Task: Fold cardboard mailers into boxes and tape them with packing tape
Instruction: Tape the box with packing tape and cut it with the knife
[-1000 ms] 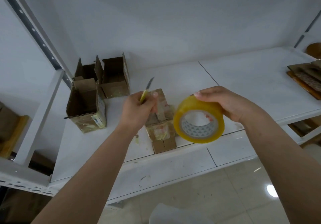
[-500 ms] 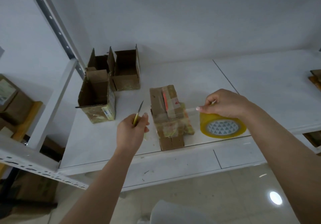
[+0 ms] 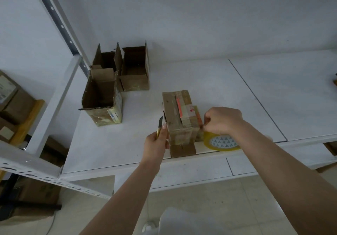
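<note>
A small taped cardboard box (image 3: 179, 118) with an orange strip stands near the front edge of the white shelf (image 3: 237, 92). My left hand (image 3: 157, 140) grips a yellow-handled utility knife (image 3: 159, 126), its blade up against the box's left side. My right hand (image 3: 221, 120) pinches the loose end of the tape at the box's right side. The yellow packing tape roll (image 3: 221, 142) lies flat on the shelf just below that hand, partly hidden by my wrist.
Three open cardboard boxes stand at the back left: one nearest (image 3: 102, 101), one behind it (image 3: 105, 61), one to its right (image 3: 135, 70). A white shelf upright (image 3: 60, 96) rises at the left, with stored boxes (image 3: 12, 99) beyond it.
My left hand brought the knife in from the left to the box's side. My right hand moved in against the box's right side with the tape end. The roll stays flat on the shelf.
</note>
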Motion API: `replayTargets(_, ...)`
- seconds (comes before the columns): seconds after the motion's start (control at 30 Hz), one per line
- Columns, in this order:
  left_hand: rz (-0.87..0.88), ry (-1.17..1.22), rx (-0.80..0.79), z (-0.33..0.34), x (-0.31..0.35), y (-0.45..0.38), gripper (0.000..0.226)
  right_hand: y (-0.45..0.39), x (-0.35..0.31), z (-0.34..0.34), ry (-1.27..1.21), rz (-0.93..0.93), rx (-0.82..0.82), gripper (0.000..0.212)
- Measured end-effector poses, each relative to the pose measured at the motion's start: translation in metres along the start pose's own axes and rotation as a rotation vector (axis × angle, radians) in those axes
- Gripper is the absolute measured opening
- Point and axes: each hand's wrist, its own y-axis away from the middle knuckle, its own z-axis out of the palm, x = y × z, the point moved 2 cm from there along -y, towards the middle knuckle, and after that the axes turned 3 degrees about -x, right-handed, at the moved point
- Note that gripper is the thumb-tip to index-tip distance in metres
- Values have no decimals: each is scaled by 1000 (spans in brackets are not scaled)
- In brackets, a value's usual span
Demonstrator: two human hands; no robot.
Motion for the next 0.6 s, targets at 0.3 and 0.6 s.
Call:
replayTargets(0.3, -116, 0, -51, -14, 18, -17, 57, 4, -20, 7, -13, -63, 2, 33)
replayTargets(0.6, 162, -441, 50, -55, 66, -36, 39, 9, -25, 5, -69, -29, 18, 43)
